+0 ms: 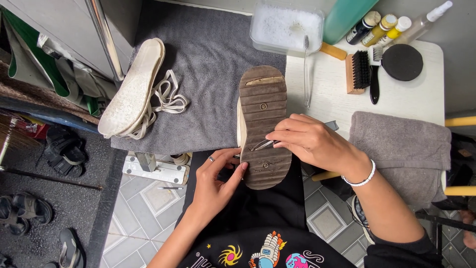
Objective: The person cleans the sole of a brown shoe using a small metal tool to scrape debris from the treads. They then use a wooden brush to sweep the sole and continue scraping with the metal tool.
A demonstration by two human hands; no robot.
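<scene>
A shoe (263,106) lies sole up across the edge of the dark grey towel (208,64), its brown ridged sole facing me. My left hand (215,181), with a ring on one finger, steadies the heel end from below and the side. My right hand (310,141), a white bead bracelet at its wrist, pinches a small metal tool (263,145) whose tip rests in a groove of the sole.
A white insole (131,92) and laces (166,101) lie on the towel's left part. On the white table (426,99) sit a tub of white powder (286,25), brushes (358,72), small bottles (379,27), a round black pad (402,62) and a folded grey towel (401,149). Sandals (25,211) lie on the floor.
</scene>
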